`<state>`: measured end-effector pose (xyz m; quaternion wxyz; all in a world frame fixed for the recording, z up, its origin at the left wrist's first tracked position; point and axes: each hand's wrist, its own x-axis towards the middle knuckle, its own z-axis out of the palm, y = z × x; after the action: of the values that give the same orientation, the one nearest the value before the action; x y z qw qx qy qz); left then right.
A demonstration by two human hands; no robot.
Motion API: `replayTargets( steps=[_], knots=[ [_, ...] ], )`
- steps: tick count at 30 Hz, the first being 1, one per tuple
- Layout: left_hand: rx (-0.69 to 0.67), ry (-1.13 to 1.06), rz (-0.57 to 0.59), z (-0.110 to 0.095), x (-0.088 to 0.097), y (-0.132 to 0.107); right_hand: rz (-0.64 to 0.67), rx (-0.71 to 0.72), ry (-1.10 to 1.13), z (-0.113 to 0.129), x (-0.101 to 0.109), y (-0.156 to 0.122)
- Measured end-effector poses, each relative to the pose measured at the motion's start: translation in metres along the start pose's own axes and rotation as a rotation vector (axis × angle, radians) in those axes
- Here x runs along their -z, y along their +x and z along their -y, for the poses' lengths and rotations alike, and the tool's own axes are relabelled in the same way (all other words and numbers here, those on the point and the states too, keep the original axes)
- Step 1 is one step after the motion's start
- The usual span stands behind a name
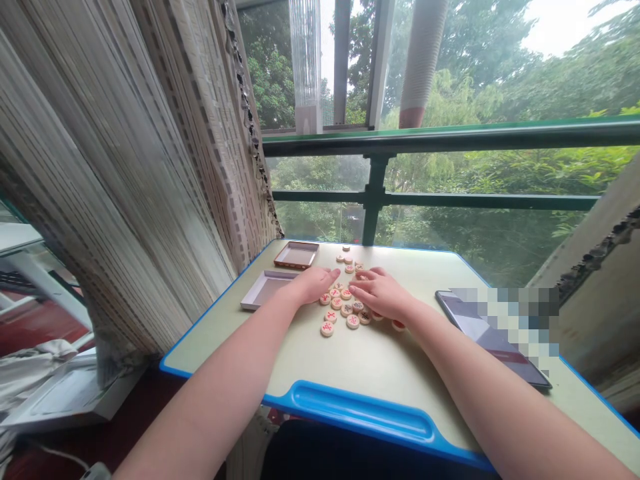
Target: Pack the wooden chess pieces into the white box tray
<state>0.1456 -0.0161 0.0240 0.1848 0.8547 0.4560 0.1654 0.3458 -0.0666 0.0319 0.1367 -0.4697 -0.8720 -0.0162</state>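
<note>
Resting flat on the table [380,363], palms down, fingers extended and loosely together: left hand [313,285] and right hand [381,294], fingertips nearly meeting, gripping nothing. Lying under and around both hands: round wooden discs [341,310], red-marked. Sitting just beyond the left hand: two shallow trays [266,289]. Lying right of the right forearm: a phone [493,339].

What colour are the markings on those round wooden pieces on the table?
Red, on pale wooden discs, lying by both hands; it shows best in the head view.
</note>
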Motion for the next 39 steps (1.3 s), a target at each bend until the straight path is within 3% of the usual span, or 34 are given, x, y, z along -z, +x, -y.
replayTargets(
  steps=[7, 12, 14, 20, 27, 34, 39],
  knots=[
    [-0.093, -0.021, -0.056, -0.002, -0.003, 0.004, -0.04, 0.015, 0.092, 0.005, -0.003, 0.003],
    [-0.171, -0.068, 0.06, -0.01, -0.003, 0.001, -0.015, 0.074, 0.186, 0.008, -0.003, 0.003],
    [-0.152, -0.066, 0.068, -0.011, -0.002, -0.001, -0.012, 0.025, 0.157, 0.008, -0.002, 0.001],
    [-0.002, 0.065, -0.069, -0.005, 0.0, -0.002, -0.019, -0.157, 0.103, 0.0, -0.003, -0.002],
    [0.039, 0.091, -0.006, 0.001, -0.002, 0.0, -0.064, 0.002, 0.134, 0.0, 0.0, -0.005],
    [0.07, -0.067, 0.009, 0.007, 0.006, 0.002, -0.052, 0.193, 0.196, 0.042, 0.008, -0.015],
    [0.039, -0.034, -0.025, 0.01, 0.011, 0.0, -0.02, 0.194, 0.205, 0.056, 0.003, -0.015]
  ],
)
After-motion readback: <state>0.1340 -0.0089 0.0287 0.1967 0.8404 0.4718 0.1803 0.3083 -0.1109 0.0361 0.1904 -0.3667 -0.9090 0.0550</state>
